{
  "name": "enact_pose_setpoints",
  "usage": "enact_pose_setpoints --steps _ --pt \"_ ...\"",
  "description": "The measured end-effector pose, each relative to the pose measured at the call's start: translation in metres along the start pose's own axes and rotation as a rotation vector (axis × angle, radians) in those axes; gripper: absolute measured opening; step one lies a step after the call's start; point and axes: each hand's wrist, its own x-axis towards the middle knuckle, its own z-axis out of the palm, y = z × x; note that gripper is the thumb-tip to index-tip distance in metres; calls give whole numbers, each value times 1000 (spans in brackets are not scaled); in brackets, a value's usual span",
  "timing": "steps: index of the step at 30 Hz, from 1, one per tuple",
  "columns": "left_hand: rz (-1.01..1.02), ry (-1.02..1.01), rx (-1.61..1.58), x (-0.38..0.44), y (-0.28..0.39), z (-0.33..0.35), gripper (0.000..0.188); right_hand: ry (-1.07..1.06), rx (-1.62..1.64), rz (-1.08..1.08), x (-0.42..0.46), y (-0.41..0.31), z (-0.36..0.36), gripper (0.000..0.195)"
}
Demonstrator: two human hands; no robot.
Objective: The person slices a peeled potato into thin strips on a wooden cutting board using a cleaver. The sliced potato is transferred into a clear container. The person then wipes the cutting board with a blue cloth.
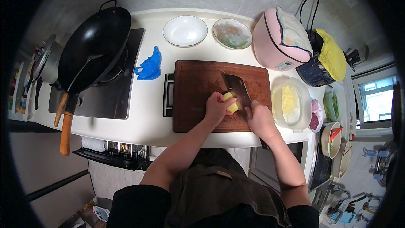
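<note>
A dark wooden cutting board (196,101) lies on the white counter before me. My left hand (216,107) grips a peeled yellow piece of vegetable, perhaps potato (231,104), against the board. In my right hand (261,118) is a cleaver (238,87), its dark blade just right of the piece and pointing away from me. Part of the cleaver's handle shows below my right fist. Between blade and piece a little more yellow flesh shows; whether it is cut through is hidden. Right of the board, a translucent plastic container (276,103) holds pale yellow shreds (289,101).
Left, a black wok (95,34) with a spatula (79,76) rests on the cooktop (95,109). A blue cloth (150,66), a white plate (185,31) and a wrapped plate (232,34) lie behind. A pink rice cooker (278,47) and a plate of raw meat (314,118) stand right.
</note>
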Motion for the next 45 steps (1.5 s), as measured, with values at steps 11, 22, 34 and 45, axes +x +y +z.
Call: enact_pose_setpoints --steps 11,22,34,45 --pt "50 -63 -60 1 -7 -5 32 58 12 23 1 2 45 14" --pt "31 -17 -23 0 -3 -2 34 45 -11 1 -6 -7 -2 20" --pt "20 -42 72 0 -6 -5 32 26 -1 54 -3 5 45 14" --pt "46 -30 -7 2 -8 -4 33 36 19 -20 -4 -6 -3 19"
